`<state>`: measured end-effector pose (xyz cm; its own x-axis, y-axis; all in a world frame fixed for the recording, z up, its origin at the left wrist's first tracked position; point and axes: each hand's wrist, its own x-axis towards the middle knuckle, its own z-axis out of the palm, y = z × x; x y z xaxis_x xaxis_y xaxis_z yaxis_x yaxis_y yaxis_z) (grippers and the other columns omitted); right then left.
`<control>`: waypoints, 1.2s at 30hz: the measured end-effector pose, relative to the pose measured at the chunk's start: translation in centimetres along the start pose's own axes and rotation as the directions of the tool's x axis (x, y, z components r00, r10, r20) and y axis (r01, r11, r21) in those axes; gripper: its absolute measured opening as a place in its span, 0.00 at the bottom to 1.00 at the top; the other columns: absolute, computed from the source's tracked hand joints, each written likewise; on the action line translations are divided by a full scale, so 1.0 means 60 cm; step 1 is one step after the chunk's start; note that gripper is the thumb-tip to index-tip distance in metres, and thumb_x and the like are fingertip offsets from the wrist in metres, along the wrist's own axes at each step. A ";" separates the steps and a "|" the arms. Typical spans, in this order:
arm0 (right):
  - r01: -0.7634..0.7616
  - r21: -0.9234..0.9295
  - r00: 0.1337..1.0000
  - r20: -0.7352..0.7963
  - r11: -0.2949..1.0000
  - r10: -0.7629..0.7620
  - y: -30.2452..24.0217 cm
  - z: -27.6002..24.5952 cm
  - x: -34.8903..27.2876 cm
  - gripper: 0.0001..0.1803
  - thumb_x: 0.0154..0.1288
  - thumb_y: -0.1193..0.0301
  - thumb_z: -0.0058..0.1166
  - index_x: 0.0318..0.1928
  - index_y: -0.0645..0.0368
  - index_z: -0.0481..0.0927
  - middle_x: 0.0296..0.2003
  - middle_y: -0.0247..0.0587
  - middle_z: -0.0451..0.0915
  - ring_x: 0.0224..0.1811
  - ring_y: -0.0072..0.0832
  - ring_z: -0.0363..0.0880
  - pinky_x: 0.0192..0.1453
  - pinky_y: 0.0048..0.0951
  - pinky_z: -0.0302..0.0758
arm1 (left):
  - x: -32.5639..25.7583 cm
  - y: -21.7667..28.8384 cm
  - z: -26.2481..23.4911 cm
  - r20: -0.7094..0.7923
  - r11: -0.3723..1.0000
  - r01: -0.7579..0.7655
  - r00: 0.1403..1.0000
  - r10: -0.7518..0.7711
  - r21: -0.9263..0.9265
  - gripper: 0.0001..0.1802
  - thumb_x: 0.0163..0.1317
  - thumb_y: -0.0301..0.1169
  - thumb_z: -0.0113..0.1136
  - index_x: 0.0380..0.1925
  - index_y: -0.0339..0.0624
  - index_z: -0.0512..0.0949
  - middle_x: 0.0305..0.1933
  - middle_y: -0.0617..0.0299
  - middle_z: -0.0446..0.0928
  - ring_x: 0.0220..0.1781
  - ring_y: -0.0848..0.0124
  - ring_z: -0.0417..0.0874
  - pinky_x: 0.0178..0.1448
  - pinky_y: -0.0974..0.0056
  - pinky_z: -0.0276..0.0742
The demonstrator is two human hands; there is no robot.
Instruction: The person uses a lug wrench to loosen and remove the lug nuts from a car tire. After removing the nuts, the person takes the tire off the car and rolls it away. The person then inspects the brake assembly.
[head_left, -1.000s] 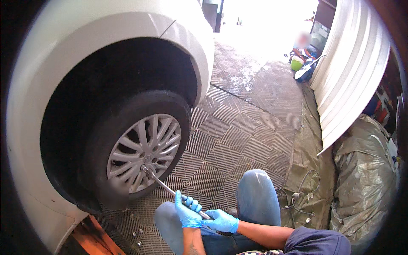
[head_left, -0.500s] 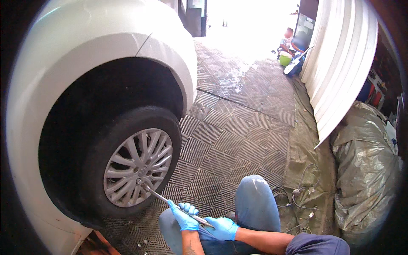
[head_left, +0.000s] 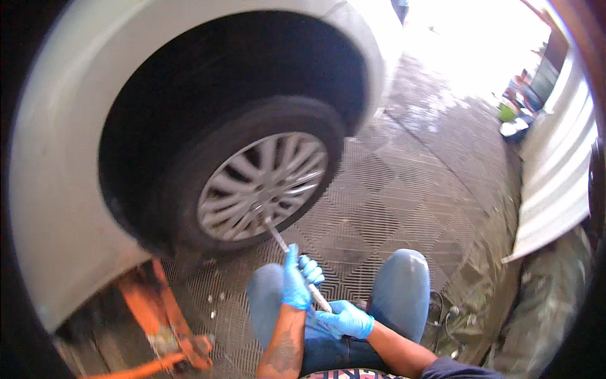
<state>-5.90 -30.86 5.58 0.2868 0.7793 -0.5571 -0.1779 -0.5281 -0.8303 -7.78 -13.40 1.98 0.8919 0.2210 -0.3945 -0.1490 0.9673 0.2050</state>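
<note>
A long-handled socket wrench [head_left: 277,236] slants from the wheel down toward my lap. Closed round the middle of its shaft is my left hand [head_left: 298,281], in a blue glove. My right hand [head_left: 348,319], gloved the same way, grips the wrench near its lower end. The far end of the tool meets the silver multi-spoke rim [head_left: 243,189] near its hub; blur hides whether the socket sits on a nut. A black tire [head_left: 303,114] surrounds the rim, under the arch of a white car [head_left: 69,151].
An orange jack [head_left: 151,309] stands at the lower left beside the car. Patterned floor tiles [head_left: 379,189] spread to the right. Farther right are a white corrugated panel [head_left: 555,170], a cable [head_left: 449,319] and a covered heap [head_left: 546,303]. People [head_left: 521,91] sit far back.
My view has swung left and down, bringing the orange jack into sight. Both hands still hold the wrench, which now stands steeper in the picture.
</note>
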 end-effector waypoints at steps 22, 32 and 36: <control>0.039 0.107 0.990 -0.142 0.993 -0.023 0.013 -0.007 0.018 0.13 0.67 0.65 0.55 0.47 0.59 0.79 0.18 0.42 0.75 0.18 0.37 0.75 0.26 0.38 0.72 | 0.030 0.021 -0.016 0.168 0.985 0.126 0.980 -0.105 -0.122 0.32 0.67 0.60 0.49 0.10 0.57 0.57 0.09 0.75 0.54 0.10 0.78 0.55 0.17 0.67 0.53; 0.189 -0.567 0.907 -0.212 0.802 -0.364 0.055 0.008 0.055 0.13 0.67 0.66 0.56 0.44 0.65 0.79 0.22 0.37 0.78 0.19 0.23 0.76 0.25 0.29 0.73 | 0.050 0.015 -0.004 -0.477 0.936 -0.124 0.834 0.278 0.329 0.23 0.66 0.50 0.60 0.18 0.57 0.63 0.15 0.75 0.57 0.13 0.79 0.59 0.17 0.67 0.55; 0.046 -0.156 0.993 -0.103 0.987 -0.062 0.012 0.013 0.051 0.14 0.67 0.66 0.56 0.46 0.64 0.78 0.24 0.40 0.79 0.21 0.26 0.78 0.26 0.31 0.74 | 0.047 0.043 -0.052 -0.034 0.996 -0.017 0.999 0.020 0.083 0.29 0.67 0.55 0.54 0.12 0.58 0.57 0.12 0.77 0.53 0.11 0.80 0.55 0.17 0.69 0.54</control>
<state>-5.88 -28.63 3.28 0.3926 0.7720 -0.4999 -0.0155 -0.5379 -0.8429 -7.00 -9.91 -1.41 0.8739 0.2444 -0.4202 -0.1282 0.9497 0.2857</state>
